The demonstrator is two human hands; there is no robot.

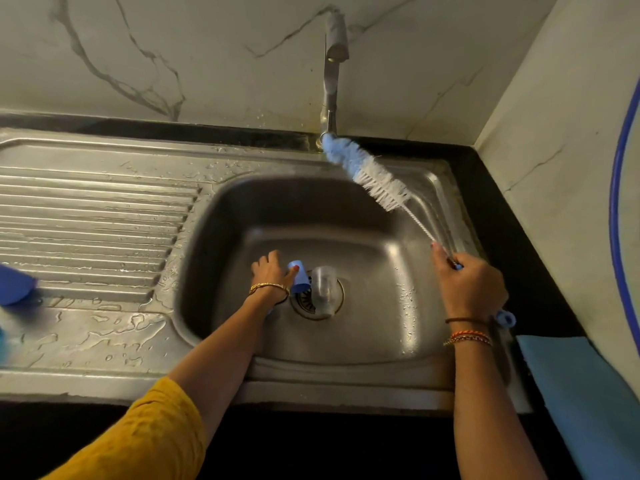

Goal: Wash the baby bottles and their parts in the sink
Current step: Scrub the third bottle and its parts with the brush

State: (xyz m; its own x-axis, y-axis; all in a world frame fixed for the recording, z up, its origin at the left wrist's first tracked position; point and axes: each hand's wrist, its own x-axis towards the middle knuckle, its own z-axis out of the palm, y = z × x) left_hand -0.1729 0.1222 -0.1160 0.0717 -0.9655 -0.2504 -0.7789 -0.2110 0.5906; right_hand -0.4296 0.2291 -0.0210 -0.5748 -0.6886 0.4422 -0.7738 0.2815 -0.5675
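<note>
My left hand reaches into the steel sink and grips a small blue bottle part near the drain. A clear bottle lies over the drain strainer, just right of the blue part. My right hand holds the handle of a long blue and white bottle brush at the sink's right rim. The brush slants up and left, its bristled tip near the base of the tap.
A wet ribbed drainboard lies left of the basin, with a blue object at its left edge. A light blue cloth rests on the black counter at the right. The marble wall stands close behind the tap.
</note>
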